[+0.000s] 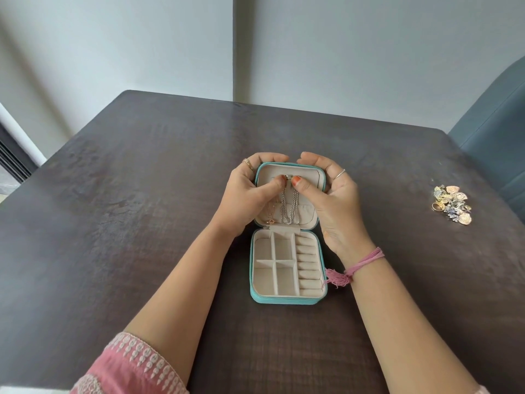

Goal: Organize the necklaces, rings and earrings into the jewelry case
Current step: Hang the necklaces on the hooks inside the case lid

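A teal jewelry case [287, 300] lies open on the dark table, its cream lid [308, 177] tilted up at the far side. My left hand [247, 191] and my right hand [332, 194] wrap around the lid from either side. Both thumbs press at the top of a silver necklace [289, 207] that hangs down the inside of the lid. A thinner rose-gold chain [270, 216] hangs to its left. The base holds empty square compartments [274, 268] and a row of ring rolls [309, 265].
A pile of rings and earrings [452, 204] lies at the table's right side. A blue-grey chair [494, 132] stands beyond the right corner. The table's far edge meets a pale wall. A pink thread bracelet [360, 265] with a tassel hangs at my right wrist.
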`<action>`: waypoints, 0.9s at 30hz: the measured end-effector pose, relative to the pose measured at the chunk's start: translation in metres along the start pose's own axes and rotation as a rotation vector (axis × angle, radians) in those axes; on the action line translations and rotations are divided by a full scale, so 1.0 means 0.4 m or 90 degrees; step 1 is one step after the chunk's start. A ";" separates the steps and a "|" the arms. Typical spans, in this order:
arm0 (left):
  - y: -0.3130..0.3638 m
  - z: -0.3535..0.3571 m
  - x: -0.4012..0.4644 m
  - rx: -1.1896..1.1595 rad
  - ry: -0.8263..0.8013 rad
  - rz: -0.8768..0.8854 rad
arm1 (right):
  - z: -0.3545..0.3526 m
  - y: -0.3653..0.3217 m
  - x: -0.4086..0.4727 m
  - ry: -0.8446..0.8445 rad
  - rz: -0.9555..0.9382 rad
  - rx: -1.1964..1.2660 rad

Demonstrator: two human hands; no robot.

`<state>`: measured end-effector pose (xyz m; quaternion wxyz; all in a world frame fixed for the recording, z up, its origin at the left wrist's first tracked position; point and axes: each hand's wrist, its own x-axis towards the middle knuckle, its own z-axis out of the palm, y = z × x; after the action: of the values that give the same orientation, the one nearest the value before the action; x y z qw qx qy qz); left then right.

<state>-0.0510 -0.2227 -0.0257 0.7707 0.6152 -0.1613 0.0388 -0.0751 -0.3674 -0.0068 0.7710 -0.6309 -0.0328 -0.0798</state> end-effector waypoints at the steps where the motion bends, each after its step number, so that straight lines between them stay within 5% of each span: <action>1: 0.000 0.000 0.000 -0.001 -0.002 -0.002 | 0.000 0.000 0.001 -0.004 0.001 0.001; 27: 0.003 0.011 -0.001 0.011 0.012 0.010 | 0.013 0.017 0.001 0.050 -0.039 -0.068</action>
<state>-0.0527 -0.2267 -0.0240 0.7665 0.6200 -0.1590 0.0520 -0.0732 -0.3611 -0.0122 0.7340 -0.6664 -0.0176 -0.1299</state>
